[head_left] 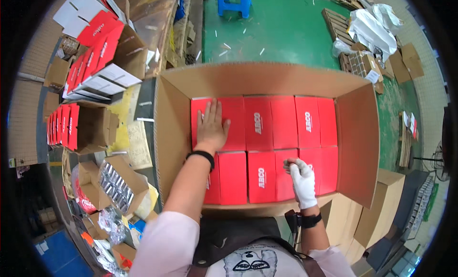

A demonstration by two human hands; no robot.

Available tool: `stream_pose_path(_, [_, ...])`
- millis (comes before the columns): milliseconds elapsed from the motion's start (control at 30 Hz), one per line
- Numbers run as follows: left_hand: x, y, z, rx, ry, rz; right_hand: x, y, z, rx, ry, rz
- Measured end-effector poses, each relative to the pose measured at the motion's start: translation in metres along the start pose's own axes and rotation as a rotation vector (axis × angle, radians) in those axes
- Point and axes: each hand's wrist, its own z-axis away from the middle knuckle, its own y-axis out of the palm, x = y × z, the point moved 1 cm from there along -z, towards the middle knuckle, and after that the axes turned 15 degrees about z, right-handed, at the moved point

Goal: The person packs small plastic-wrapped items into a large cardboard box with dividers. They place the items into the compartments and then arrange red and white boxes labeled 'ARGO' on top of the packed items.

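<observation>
A large open cardboard carton point(267, 80) stands right in front of me, packed with two rows of red boxes point(258, 122). Flat on the far left red box point(233, 126) rests my left hand point(213, 130), bare, its fingers stretched out. My right hand point(302, 181) wears a white glove that leaves the fingertips bare. It hovers over the near row, right of the middle, with thumb and fingers curled together. Whether something small sits in that pinch is hidden.
Left of the carton, red and white boxes point(98, 60) are stacked beside another open carton point(98, 129). Nearer me is a small carton of metal cylinders point(117, 187). Tall cardboard boxes point(381, 205) stand at the right. A blue stool point(234, 4) stands on the green floor.
</observation>
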Motion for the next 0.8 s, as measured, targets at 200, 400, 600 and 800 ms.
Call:
stream_pose_path(200, [0.004,0.008,0.013,-0.055,-0.043,-0.005,-0.083,-0.058,0.107,-0.695,-0.022,0.541])
stream_pose_path(400, [-0.009,0.012,0.066,0.061,-0.036,-0.013,-0.237,-0.116,0.156,-0.576,0.592,-0.115])
stream_pose_path(600, [-0.034,-0.028,0.182,0.572,0.027,0.569,-0.225,-0.122,0.203,-0.131,0.581,-0.755])
stream_pose_path(800, [-0.031,-0.199,0.333,0.104,-0.151,1.143,-0.109,-0.185,0.229,-0.307,0.172,-0.310])
